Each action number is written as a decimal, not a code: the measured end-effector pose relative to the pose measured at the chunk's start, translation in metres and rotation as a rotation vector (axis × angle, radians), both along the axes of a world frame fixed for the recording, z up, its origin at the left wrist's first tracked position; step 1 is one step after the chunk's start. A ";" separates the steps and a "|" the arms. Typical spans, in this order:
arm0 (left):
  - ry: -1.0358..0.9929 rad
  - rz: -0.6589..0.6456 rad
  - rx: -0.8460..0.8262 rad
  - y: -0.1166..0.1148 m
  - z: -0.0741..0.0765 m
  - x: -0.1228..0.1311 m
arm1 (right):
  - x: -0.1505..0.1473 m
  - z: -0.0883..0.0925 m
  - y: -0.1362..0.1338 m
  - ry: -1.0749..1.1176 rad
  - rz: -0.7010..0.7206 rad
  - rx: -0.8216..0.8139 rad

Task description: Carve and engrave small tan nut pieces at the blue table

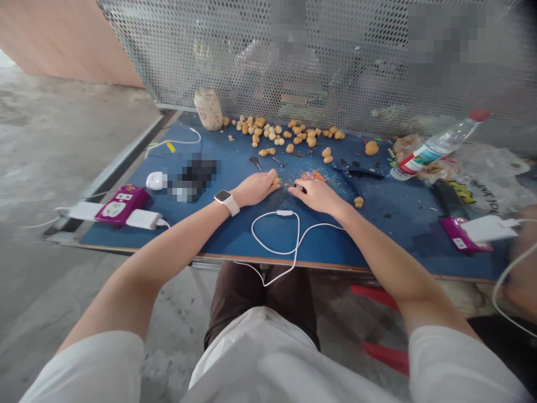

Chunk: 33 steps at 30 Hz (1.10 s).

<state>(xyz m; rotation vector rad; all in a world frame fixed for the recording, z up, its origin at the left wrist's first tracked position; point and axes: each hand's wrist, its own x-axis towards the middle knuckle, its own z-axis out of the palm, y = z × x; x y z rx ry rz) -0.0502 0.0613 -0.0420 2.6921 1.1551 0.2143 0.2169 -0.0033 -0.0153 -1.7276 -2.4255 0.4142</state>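
My left hand [260, 187], with a white watch [227, 201] on its wrist, pinches a small tan gourd [276, 181] in its fingertips. Across from it, my right hand [312, 194] is closed around a small tool [299, 188] with a dark handle and a thin metal tip. That tip points left at the gourd; whether they touch I cannot tell. Orange-brown scraps [312, 176] and pale crumbs lie just behind my right hand. Several more small gourds [272, 136] are spread along the back of the blue tabletop [226, 240].
A cloudy jar [208, 109] stands at the back left, before a perforated metal panel [235, 61]. Blue-handled pliers [354, 180] lie right of centre. A red-capped bottle [438, 146] leans at right. Purple power strips [122, 205] sit at both sides. A white cable [274, 251] loops over the front edge.
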 end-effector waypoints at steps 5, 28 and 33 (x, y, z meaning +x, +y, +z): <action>-0.015 0.013 -0.020 0.000 0.000 0.000 | -0.002 0.000 -0.002 0.004 -0.020 0.013; -0.010 0.018 -0.011 -0.001 0.001 0.000 | -0.002 0.001 -0.002 0.014 -0.017 -0.003; 0.018 0.036 -0.037 -0.006 0.010 0.002 | -0.002 0.001 -0.002 0.008 -0.026 -0.008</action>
